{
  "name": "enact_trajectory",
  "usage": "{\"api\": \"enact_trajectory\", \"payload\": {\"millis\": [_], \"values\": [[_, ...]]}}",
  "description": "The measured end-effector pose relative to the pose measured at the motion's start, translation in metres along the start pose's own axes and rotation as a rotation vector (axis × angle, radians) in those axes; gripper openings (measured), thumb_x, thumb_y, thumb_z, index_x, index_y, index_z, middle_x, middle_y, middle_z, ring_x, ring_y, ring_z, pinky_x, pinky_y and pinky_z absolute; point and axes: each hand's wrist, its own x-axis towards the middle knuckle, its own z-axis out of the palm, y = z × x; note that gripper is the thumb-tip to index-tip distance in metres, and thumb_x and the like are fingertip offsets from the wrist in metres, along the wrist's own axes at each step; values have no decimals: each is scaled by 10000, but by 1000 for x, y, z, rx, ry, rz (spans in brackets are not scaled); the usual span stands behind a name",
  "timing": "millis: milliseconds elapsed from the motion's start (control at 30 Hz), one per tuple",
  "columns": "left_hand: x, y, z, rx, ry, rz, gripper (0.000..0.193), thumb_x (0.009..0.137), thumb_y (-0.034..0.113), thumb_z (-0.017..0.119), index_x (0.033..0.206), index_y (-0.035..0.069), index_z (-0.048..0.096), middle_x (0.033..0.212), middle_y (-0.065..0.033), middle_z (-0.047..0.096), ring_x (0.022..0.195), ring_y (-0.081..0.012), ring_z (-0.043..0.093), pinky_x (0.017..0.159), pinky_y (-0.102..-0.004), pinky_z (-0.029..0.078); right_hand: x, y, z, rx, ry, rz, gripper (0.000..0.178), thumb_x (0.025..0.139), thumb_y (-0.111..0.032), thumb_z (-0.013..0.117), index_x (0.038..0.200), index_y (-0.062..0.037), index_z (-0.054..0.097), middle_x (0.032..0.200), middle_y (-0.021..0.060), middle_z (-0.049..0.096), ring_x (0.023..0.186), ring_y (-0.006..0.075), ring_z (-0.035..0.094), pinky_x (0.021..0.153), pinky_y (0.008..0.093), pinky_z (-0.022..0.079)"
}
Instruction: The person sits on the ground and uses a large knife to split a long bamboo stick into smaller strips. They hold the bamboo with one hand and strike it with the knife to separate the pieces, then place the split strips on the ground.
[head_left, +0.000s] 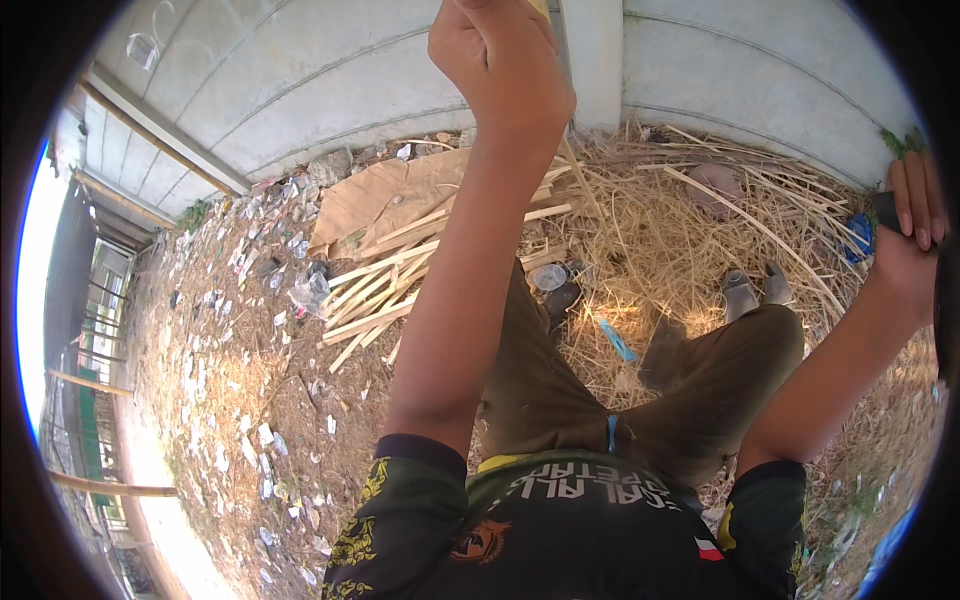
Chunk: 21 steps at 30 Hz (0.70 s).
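My left hand (pixel 505 65) is raised at the top of the view, its fingers closed in a fist. A thin pale bamboo strip (pixel 582 172) shows behind its wrist and slants down to the straw; the fist appears closed round it, though the grip is partly hidden. At the far right edge, my right hand (pixel 910 225) has its fingers wrapped over a dark-handled tool (pixel 886 210). A long dark part of it runs down along the rim, too cut off to tell its kind. Below my left forearm lies a pile of split bamboo strips (pixel 375 300).
A flat brown sheet (pixel 385 200) lies behind the strips. Dry straw shavings (pixel 640 240) cover the ground between my bent legs, with a light-blue piece (pixel 618 341) on them. A pale panel wall (pixel 740 80) stands ahead. Litter (pixel 265 435) is scattered to the left.
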Motion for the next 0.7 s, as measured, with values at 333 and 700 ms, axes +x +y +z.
{"api": "enact_trajectory", "payload": {"millis": [333,700], "values": [[-2,2,-2,306,22,94,778,830,865,291,659,106,286,504,5,248,437,-112,264,416,-274,220,-217,279,-97,-862,366,1189,287,854,-183,589,624,-46,487,489,11,423,356,139,351,389,350,254],[26,16,-74,106,-87,-26,648,851,683,588,640,182,236,526,37,197,464,-97,147,447,-283,132,-55,118,29,-161,290,-250,360,932,-159,575,619,-114,402,515,-8,380,444,83,371,426,263,353]]}}
